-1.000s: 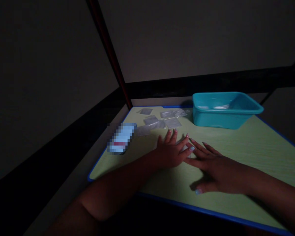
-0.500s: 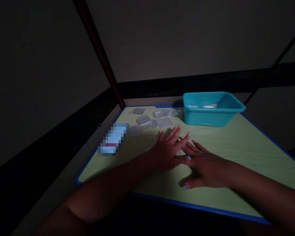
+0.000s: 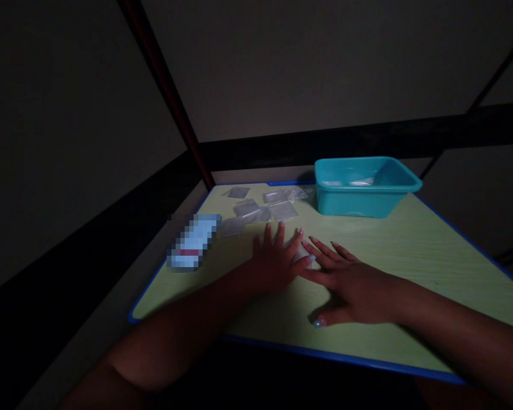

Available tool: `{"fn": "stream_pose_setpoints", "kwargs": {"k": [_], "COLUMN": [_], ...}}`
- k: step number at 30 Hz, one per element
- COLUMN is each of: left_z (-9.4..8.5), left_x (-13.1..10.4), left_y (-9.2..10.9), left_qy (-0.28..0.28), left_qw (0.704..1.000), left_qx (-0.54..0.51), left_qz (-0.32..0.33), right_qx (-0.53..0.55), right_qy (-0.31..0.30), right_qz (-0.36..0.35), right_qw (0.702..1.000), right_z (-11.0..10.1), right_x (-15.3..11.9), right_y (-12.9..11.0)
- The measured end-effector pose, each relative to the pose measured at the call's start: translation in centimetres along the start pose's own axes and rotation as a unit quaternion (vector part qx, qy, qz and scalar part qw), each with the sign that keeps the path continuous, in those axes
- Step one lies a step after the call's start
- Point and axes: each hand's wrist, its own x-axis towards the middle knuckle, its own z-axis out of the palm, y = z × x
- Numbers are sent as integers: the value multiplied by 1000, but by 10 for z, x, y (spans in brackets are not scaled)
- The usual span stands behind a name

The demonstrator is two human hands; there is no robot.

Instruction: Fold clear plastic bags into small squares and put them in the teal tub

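Observation:
Both hands lie palm down over the middle of the table (image 3: pixel 410 273). My left hand (image 3: pixel 276 262) is spread, its fingers apart, over a clear plastic bag (image 3: pixel 302 256) that shows between its thumb and index finger. Much of that bag is hidden under the hand. Just to the right, my right hand (image 3: pixel 346 282) is stretched out flat with its thumb held away. Its fingertips reach the bag's right edge, close to the left thumb. Beyond the left fingertips lie several small clear plastic bags (image 3: pixel 284 210), some overlapping.
A turquoise plastic basin (image 3: pixel 359 202) stands at the back right with some clear plastic inside. On the left edge lies a phone (image 3: pixel 194 242), its screen blurred out. Blue edging (image 3: pixel 346 357) runs round the table, and walls rise behind and to the left.
My left hand has moved a little to the left with its fingers spreading wider, uncovering more of the bag. The right hand stays nearly in place. The whole view has shifted slightly.

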Motion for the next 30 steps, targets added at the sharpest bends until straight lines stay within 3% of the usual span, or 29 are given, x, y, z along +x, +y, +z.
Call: {"fn": "stream_pose_setpoints", "kwargs": {"k": [4,6,10,13,15,23,30], "left_z": [0,-3,-9,-8,-6,2,-2], "left_x": [3,4,2,-2,-5,3,2], "left_y": [-2,-2,1,5,7,-3,-5], "left_qy": [18,51,82,33,5,23,-10], "left_qw": [999,998,985,957,948,946,986], "left_qx": [11,16,-21,-42,-45,-40,-16], "left_qz": [-47,-29,148,286,316,322,163], "right_qx": [1,-2,-8,-10,-7,-2,4], "right_qy": [-16,-20,-12,-12,-14,7,-4], "right_qz": [10,13,12,7,5,9,10], "right_qw": [1000,1000,1000,1000,1000,1000,1000], "right_z": [-1,-1,-2,-3,-3,-1,-2], "right_x": [0,0,0,0,0,0,0], "right_y": [0,-1,-2,-3,-4,-3,-3]}}
